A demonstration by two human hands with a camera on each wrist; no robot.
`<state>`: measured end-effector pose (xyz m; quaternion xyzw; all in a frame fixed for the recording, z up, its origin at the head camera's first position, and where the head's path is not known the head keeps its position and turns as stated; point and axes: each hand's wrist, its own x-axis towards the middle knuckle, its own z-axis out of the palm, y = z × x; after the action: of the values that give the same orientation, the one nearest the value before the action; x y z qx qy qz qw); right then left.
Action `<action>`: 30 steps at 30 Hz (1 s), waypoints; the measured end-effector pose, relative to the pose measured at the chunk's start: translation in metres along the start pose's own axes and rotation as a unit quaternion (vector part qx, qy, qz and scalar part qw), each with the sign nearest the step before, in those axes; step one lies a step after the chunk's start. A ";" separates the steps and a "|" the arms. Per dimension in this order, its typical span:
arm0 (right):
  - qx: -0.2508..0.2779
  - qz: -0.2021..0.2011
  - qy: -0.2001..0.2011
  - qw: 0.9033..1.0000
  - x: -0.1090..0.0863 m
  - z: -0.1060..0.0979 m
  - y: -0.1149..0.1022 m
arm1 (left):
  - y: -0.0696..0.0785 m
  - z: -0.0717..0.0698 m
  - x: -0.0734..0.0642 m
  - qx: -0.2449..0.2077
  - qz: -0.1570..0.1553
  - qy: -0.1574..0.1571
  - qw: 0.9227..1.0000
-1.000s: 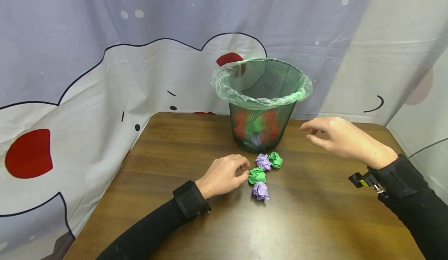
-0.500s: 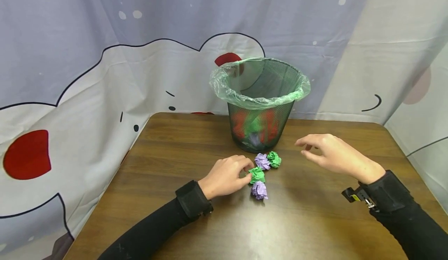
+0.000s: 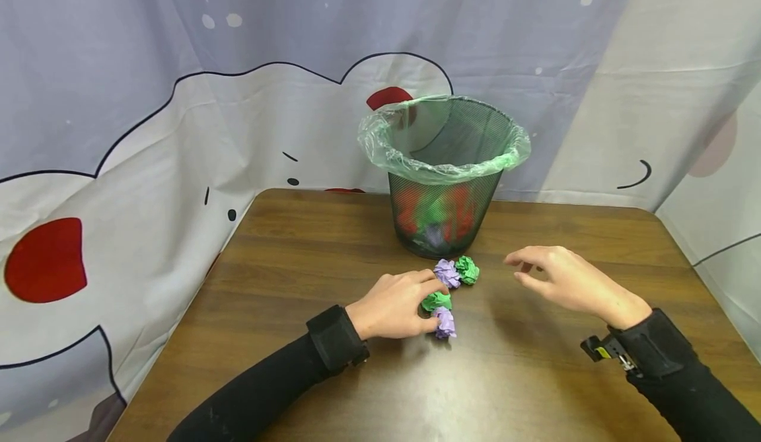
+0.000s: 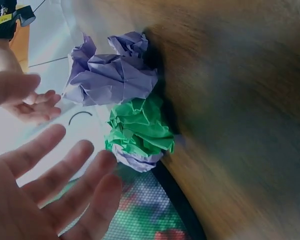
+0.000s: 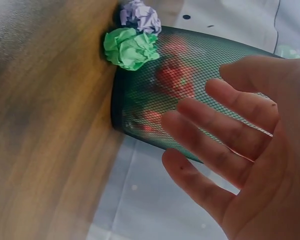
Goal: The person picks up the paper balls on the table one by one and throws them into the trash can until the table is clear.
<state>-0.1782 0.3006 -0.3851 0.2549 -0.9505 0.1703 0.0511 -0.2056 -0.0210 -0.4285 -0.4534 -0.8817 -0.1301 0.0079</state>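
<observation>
My left hand reaches over the nearer pair of crumpled paper balls, its thumb and fingers parted. By its thumb lies the front purple paper ball; the front green paper ball is partly hidden under the fingers. In the left wrist view that purple ball is close ahead of the spread fingertips, with nothing between them. Behind these sit another purple paper ball and another green one, side by side. Off to the right my right hand hovers above the table, fingers loosely bent, holding nothing.
A dark mesh wastebasket with a pale green plastic liner stands at the back of the wooden table, right behind the paper balls. Red, green and purple shapes show through its mesh. A printed curtain hangs behind the table.
My left hand has moved slightly right and nearer, over the front purple ball and part of the front green one. My right hand has come down and a little toward me. The paper balls stay put.
</observation>
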 end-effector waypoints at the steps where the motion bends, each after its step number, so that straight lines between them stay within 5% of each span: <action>1: 0.003 0.002 -0.001 1.000 -0.001 0.001 0.001 | 0.001 0.001 0.001 0.003 0.008 -0.002 1.000; 10: 0.015 0.007 -0.002 1.000 -0.005 0.008 0.004 | 0.008 0.008 0.009 0.013 0.047 -0.043 0.998; 30: 0.022 0.010 0.001 1.000 -0.009 0.021 0.008 | 0.012 0.021 0.012 0.032 0.065 -0.078 0.994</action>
<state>-0.1745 0.3040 -0.4086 0.2465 -0.9490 0.1915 0.0444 -0.2011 0.0003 -0.4449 -0.5184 -0.8519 -0.0649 -0.0379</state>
